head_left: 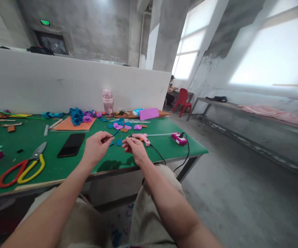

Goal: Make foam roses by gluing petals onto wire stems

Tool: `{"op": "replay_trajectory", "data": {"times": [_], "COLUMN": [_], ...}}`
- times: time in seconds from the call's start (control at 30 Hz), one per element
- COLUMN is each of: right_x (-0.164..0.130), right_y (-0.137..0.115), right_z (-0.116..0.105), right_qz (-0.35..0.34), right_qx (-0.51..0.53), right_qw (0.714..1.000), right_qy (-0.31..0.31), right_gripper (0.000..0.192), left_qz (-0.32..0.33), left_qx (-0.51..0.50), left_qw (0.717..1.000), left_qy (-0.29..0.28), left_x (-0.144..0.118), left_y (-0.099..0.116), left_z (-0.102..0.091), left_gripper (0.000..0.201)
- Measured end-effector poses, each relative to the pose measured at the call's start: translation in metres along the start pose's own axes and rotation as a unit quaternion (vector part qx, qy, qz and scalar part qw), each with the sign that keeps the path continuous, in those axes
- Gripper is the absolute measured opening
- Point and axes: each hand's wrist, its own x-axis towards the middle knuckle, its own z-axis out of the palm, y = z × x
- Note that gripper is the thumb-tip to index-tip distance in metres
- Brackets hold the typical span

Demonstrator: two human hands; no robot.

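Above the green table (pixel 92 167), my left hand (pixel 97 146) is closed in a pinch on a thin dark blue piece (pixel 116 133) that points to the right. My right hand (pixel 135 148) faces it a short gap away, thumb and fingers pressed together; whatever is between them is too small to make out. Just behind the right hand lies a pink glue gun (pixel 145 138) with a clear glue stick (pixel 161 134) in its back. Blue paper pieces (pixel 119 142) lie under the hands. Purple cut pieces (pixel 137 127) are scattered beyond.
Red-and-yellow-handled scissors (pixel 31 162) and a black phone (pixel 71 145) lie at left. Blue paper flowers (pixel 76 116) rest on an orange sheet (pixel 68 125). A magenta power block (pixel 179 138) with a black cable sits at right. A pink bottle (pixel 108 102) stands by the white partition (pixel 73 82).
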Motion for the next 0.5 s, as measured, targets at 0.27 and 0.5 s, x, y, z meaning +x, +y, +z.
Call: {"op": "replay_trajectory", "data": {"times": [0.27, 0.5], "right_x": [0.002, 0.009], "right_y": [0.000, 0.002], "right_z": [-0.016, -0.029], "right_qz": [-0.131, -0.145], "right_qx": [-0.106, -0.131], "right_qw": [0.985, 0.980], "right_qy": [0.036, 0.050], "right_gripper": [0.025, 0.022], "left_qz": [0.106, 0.077], "left_qx": [0.122, 0.098], "left_qw": [0.987, 0.991], "left_qy": [-0.004, -0.045], "left_x": [-0.005, -0.004], "left_y": [-0.012, -0.014], "left_z": [0.019, 0.025], "left_gripper": [0.020, 0.016]}}
